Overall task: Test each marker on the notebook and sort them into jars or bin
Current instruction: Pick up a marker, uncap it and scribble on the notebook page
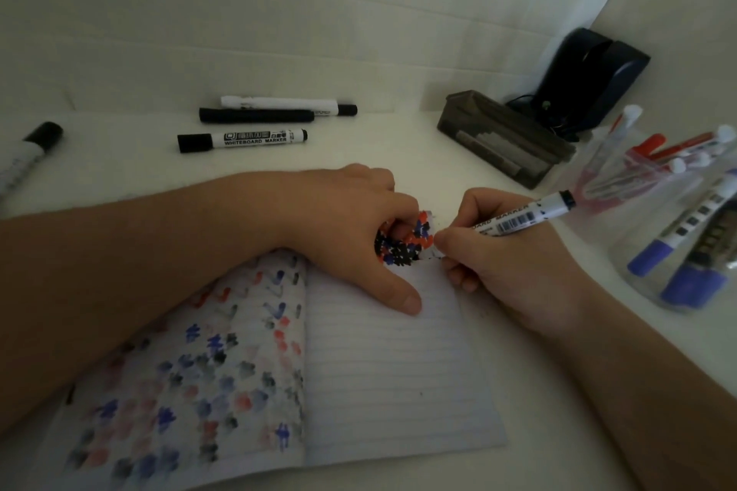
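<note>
- The notebook [383,371] lies open nearest the viewer. Its left page is covered in blue, red and black test dabs, while its right page is lined and almost bare.
- At the notebook's far right corner a page is curled up, its inked side showing red, blue and black marks. The left hand [351,227] has its fingers curled round that curl and its thumb pressed flat on the bare page just nearer the viewer.
- Just right of that corner, the right hand [506,263] pinches a white marker [522,217] in a writing grip. Its tip is hidden by the fingers, but it appears to meet the paper at the curled edge.
- The marker's long axis slants from the corner up and away to the right, its black butt end pointing toward the jars [654,219]. The right hand is the nearer one to them.
- The jars stand right of the notebook, one holding red markers [654,147] and one blue markers [686,251]. From here, sorting looks like a short swing rightward along that axis.
- Beyond the notebook lie three untested markers [255,124], parallel to its far edge.
- One more marker [32,155] lies far left of the notebook.
- A dark box [506,139] sits beyond the notebook's right corner. I cannot tell whether it is the bin.
</note>
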